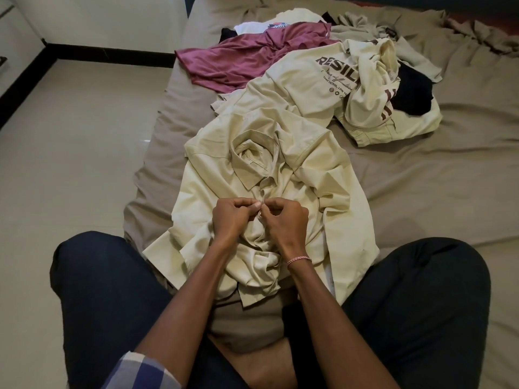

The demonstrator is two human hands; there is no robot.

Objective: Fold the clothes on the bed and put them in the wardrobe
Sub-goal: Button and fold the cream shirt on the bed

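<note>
Rumpled taupe sheet covers the bed (421,178), which sits low beside a pale tiled floor (84,136). The person sits on it with knees spread, so the cream collared shirt (219,169) lies front-up between the legs, collar pointing away, within easy reach. Both hands meet at its front opening just below the collar: the left hand (231,219) and the right hand (288,220), which wears a thread bracelet (299,259) at the wrist, each have their fingers curled and pinch an edge of the cloth. They are probably doing up a button so the front stays together for folding, though the button itself is too small to make out. Beyond this shirt, unfolded and waiting, lie a cream printed T-shirt (303,80), a maroon top (238,60) and a black garment (412,94). Nothing is folded yet, and no wardrobe is clearly in view.
</note>
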